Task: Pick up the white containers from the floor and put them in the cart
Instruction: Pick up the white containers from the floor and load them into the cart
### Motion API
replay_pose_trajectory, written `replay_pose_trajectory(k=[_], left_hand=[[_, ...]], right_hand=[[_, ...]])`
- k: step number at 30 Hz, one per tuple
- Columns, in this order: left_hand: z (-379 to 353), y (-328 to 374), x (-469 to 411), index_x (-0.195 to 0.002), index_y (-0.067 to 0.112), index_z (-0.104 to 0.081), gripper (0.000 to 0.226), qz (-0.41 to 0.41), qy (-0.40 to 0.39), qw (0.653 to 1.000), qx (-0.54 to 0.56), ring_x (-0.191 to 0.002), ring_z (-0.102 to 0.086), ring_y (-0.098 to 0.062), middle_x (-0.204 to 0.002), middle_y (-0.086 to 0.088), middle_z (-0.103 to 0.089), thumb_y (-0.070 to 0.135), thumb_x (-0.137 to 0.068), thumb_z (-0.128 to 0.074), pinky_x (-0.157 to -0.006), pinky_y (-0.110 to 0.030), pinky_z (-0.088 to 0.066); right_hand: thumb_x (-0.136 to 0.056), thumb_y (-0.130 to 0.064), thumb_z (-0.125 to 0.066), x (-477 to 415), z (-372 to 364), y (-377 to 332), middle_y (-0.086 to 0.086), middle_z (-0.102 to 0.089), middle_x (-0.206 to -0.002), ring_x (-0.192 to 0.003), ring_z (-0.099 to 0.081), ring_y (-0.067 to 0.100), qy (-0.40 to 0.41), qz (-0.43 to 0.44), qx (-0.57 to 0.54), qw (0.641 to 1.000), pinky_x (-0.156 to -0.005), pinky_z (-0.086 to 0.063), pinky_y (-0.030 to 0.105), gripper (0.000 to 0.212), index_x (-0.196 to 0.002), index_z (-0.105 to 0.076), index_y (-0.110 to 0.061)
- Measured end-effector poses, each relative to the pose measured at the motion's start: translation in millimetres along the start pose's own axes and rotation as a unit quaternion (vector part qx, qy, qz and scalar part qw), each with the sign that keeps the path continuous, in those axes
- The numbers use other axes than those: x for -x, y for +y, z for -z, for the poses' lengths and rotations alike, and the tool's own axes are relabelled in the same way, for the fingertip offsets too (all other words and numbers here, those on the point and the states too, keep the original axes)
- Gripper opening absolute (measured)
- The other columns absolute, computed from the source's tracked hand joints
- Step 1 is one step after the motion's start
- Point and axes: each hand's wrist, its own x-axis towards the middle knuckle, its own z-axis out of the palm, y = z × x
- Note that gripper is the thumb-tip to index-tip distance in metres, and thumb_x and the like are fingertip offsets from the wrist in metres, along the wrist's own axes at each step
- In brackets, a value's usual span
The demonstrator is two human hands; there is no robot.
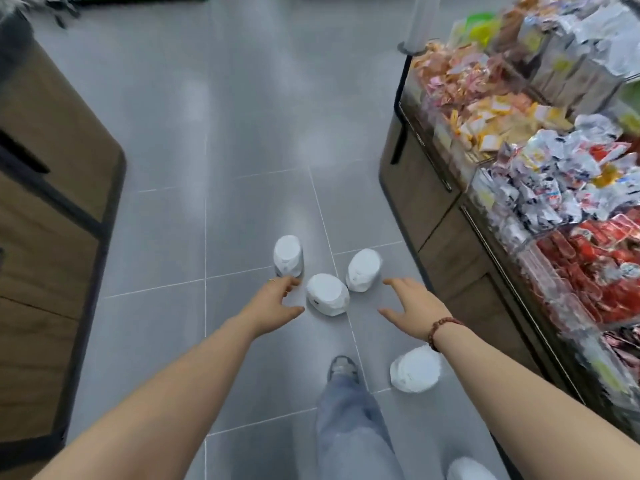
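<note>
White containers [329,301] on grey tile floor [242,133], head view. Three cluster ahead of the person: far-left container [288,256], middle container [327,292], far-right container [363,270]. A near container [415,368] sits apart, by the R forearm; a white shape cropped at the bottom edge is prob. another. L hand [277,299]: fingers and thumb spread, holding nothing; fingertips at the base of the far-left container, contact cannot be told. R hand [412,303]: likewise spread and empty, fingertips just beside the far-right container, bead bracelet [445,329] at wrist. Key relation: middle container lies betw. the two hands, slightly ahead of both thumbs, nearer the L thumb; round face up, so no preferred grip axis. The two outer containers look elongated, long axes running away from the person, approx. in line w/ each reaching hand. Judged step: reach, pre-grasp. Cart not in view. Snack shelf [536,168] at right.
</note>
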Motion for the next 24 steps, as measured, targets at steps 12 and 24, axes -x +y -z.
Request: replay_pose_trajectory(k=[12,24], left_hand=[[-49.1,-31.1,-168.6,-0.138,0.015,-0.041,0.064,0.112,-0.016,0.993,0.041,-0.125,-0.045,-0.022,-0.137,-0.009,-0.042,0.022,-0.083,-0.071,-0.101,-0.026,-0.035],[-190.7,-158.5,-293.7,-0.144,0.017,-0.034,0.078,0.231,0.009,0.964,0.130,-0.133,-0.037,-0.020,-0.143,-0.006,-0.036,0.025,-0.078,-0.075,-0.104,-0.023,-0.029]], right_hand=[[-0.088,-0.038,-0.060,-207.4,-20.9,53.9,0.004,-0.039,-0.145,-0.132,-0.038,0.023,-0.096,0.010,-0.045,0.994,-0.106,-0.036,0.039,0.063,-0.142,-0.034,-0.020],[-0.088,-0.040,-0.060,-372.2,-192.8,109.0,0.002,-0.036,-0.146,-0.135,-0.032,0.021,-0.169,0.048,-0.029,0.984,-0.107,-0.035,0.038,0.068,-0.145,-0.028,-0.023]])
